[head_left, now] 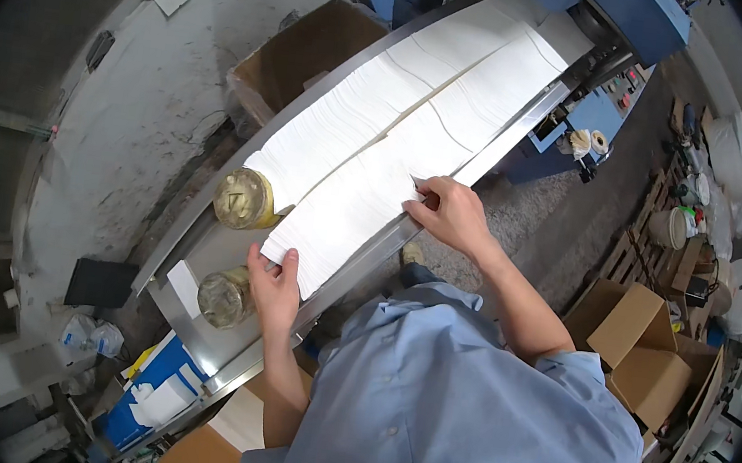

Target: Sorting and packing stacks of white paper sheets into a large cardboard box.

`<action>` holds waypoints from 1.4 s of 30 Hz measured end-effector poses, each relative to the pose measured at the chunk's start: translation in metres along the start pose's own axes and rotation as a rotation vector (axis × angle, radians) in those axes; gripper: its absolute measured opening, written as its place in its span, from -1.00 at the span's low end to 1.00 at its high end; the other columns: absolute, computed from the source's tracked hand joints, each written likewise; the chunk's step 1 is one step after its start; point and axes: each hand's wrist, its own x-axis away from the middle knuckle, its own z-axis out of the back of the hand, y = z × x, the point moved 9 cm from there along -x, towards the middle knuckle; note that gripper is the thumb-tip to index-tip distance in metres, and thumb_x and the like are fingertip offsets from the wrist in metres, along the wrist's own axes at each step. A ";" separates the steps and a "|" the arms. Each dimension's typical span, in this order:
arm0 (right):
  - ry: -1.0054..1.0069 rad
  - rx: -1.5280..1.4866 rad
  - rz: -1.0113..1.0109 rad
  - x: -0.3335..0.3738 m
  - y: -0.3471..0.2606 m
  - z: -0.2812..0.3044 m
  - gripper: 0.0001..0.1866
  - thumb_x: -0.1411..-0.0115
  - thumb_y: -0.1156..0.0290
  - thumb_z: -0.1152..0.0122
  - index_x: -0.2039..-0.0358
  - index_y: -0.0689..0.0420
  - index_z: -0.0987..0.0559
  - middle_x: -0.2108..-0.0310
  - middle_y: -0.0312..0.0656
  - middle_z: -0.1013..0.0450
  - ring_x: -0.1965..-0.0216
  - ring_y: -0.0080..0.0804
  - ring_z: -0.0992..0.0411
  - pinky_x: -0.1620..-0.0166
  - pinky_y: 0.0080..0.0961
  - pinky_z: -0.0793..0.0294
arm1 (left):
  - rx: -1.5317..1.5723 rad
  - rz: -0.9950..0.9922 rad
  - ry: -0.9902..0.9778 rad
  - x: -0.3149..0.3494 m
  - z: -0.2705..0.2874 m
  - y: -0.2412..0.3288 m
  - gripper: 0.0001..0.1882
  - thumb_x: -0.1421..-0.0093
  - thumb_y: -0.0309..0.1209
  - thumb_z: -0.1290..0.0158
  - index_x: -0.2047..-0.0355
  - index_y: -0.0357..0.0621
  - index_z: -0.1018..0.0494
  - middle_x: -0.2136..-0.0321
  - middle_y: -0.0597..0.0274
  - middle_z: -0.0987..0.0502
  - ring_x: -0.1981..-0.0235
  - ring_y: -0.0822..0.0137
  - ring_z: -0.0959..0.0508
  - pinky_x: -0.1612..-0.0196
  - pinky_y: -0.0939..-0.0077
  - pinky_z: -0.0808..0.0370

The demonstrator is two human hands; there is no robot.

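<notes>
Two long rows of thin white folded sheets, a far row [339,113] and a near row [458,113], stand packed side by side along a metal trough. My left hand [274,292] grips the lower-left end of the near row, its thumb and fingers spread against the end sheets. Further up the same row, my right hand [453,213] is closed on its near edge, fingertips in a small dark gap between sheets. A round, yellowish weight-like block [245,199] rests against the end of the far row. A similar round block [226,298] sits left of my left hand.
A blue machine [638,19] stands at the trough's upper end, with a control panel [630,87] beside it. Behind the trough is an open cardboard box [314,51]. More open boxes [642,345] stand at my right, near a wooden pallet [629,252]. The metal trough rim [520,125] runs before me.
</notes>
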 end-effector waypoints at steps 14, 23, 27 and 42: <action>-0.032 -0.085 -0.026 0.002 0.029 0.003 -0.78 -0.13 0.43 -0.41 0.30 0.26 -0.57 0.49 -0.04 -0.58 0.44 -0.18 -0.59 0.32 -0.33 -0.55 | -0.032 0.020 -0.037 0.003 0.002 -0.006 -0.29 -0.36 -0.43 -0.16 -0.32 -0.55 -0.05 -0.01 -0.12 -0.53 0.07 0.26 -0.60 0.02 0.46 -0.54; 0.062 -0.061 0.135 -0.004 0.016 -0.004 -0.84 -0.12 0.49 -0.40 0.35 0.26 -0.58 0.44 0.02 -0.61 0.42 -0.11 -0.62 0.33 -0.30 -0.57 | 0.001 0.009 -0.029 0.005 0.002 -0.011 -0.30 -0.35 -0.37 -0.19 -0.30 -0.53 -0.11 0.05 -0.11 -0.52 0.09 0.27 -0.59 0.05 0.41 -0.55; 0.071 -0.086 0.058 -0.005 0.019 0.022 -0.80 -0.17 0.44 -0.38 0.25 0.28 -0.61 0.45 -0.02 -0.60 0.45 -0.15 -0.60 0.33 -0.33 -0.56 | -0.018 0.039 -0.023 0.009 0.001 -0.008 -0.29 -0.35 -0.37 -0.19 -0.31 -0.52 -0.10 0.06 -0.12 -0.51 0.09 0.24 -0.59 0.04 0.40 -0.55; 0.211 0.005 0.008 -0.019 0.039 0.041 -0.64 -0.16 0.42 -0.41 0.05 0.27 -0.62 0.36 0.01 -0.56 0.40 -0.17 -0.56 0.26 -0.32 -0.55 | 0.040 -0.013 -0.021 0.011 0.001 -0.009 -0.22 -0.33 -0.39 -0.23 -0.35 -0.50 -0.05 0.13 0.01 -0.55 0.22 0.40 -0.57 0.22 0.57 -0.51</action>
